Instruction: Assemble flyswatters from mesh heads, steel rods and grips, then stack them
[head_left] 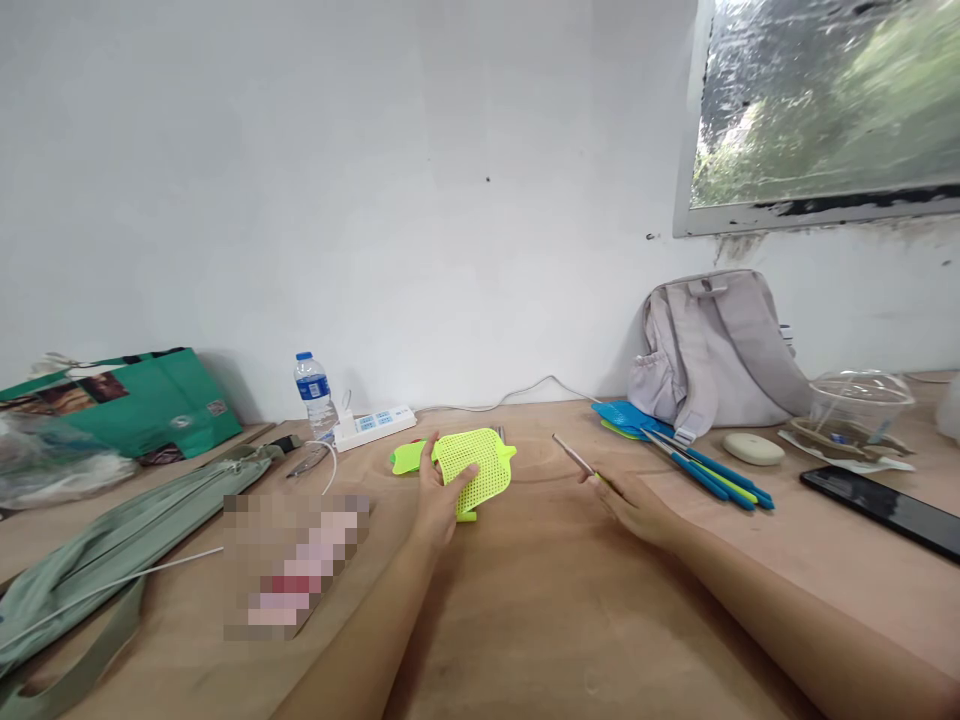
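Observation:
Between the thumb and fingers of my left hand point(439, 495) is a yellow-green perforated fly swatter head point(480, 462), its short socket pointing right. My right hand point(634, 508) is closed around a telescopic metal rod point(571, 452) with a yellow-green handle, mostly covered by the fingers. The rod's tip points up and left, apart from the swatter head. Behind my left hand lies another bright green piece point(407, 457), partly covered. A yellow-green handle end point(466, 517) shows just below the swatter head; what it belongs to is hidden.
On the right lie blue fly swatter heads point(626, 416) with blue handles point(694, 472), beside a grey backpack point(709, 350), white oval case point(753, 449), plastic cup point(862, 400) and phone point(889, 508). Leftward are a power strip point(375, 426), water bottle point(315, 395), green bags and a blurred-out item.

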